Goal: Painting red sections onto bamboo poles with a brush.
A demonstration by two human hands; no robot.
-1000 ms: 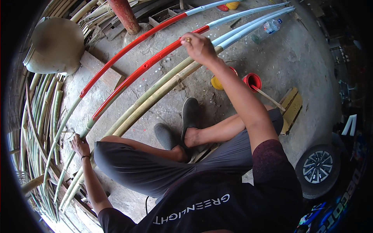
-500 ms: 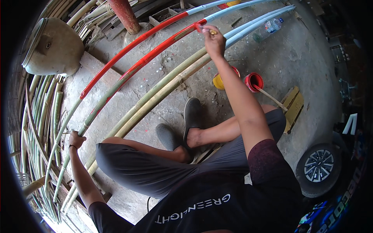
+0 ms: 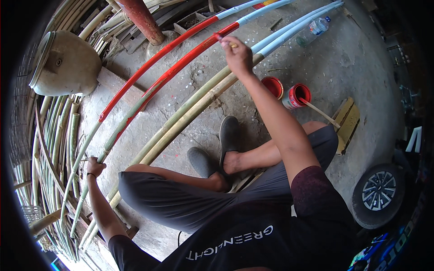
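Note:
My right hand (image 3: 238, 56) is closed around a small paintbrush (image 3: 220, 37), its bristles against the upper part of a bamboo pole (image 3: 181, 64). That pole is light blue at its far end and wet-looking red in the middle. Streaks of green bamboo show through lower down, and the near end is unpainted. My left hand (image 3: 96, 166) is wrapped around this bare end. Beyond it lies another pole (image 3: 153, 58), red and light blue, with a bare near end. Closer to my legs are two poles (image 3: 190, 108) with light blue far ends and plain bamboo elsewhere.
Right of the poles stand an open red paint can (image 3: 296, 97) with a stick (image 3: 322, 113) in it and a second can (image 3: 272, 86). A wooden piece (image 3: 349, 124), plastic bottle (image 3: 318, 28), large pot (image 3: 68, 63), stacked bamboo (image 3: 61, 131) and wheel (image 3: 379, 192) surround me.
My right hand has drawn the paintbrush down and left along the pole, and most of the bare patch there is now red. My left hand keeps its grip. The whole view has shifted slightly.

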